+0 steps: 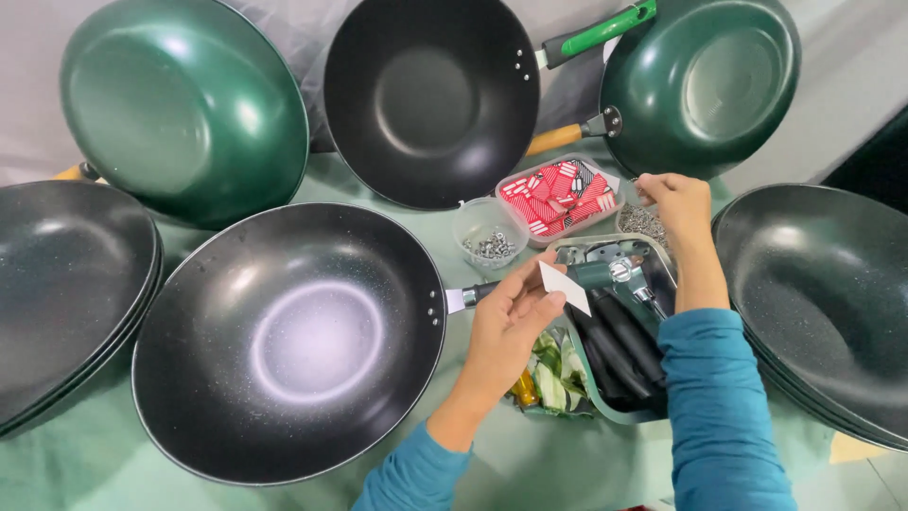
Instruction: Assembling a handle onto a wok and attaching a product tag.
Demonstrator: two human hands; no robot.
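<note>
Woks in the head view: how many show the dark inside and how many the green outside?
Dark inside up: 4, counting each side stack as one
Green outside showing: 2
Total: 6

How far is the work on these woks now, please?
Done: two rear woks carry handles. In hand: the left hand holds a white tag at the front wok's bare stub; the right hand reaches into a screw tub. Left: stacked woks show no handles.

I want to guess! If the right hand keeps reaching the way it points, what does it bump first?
Probably the small tub of screws under the right hand; beyond sits the green pan. Depth is unclear.
</note>
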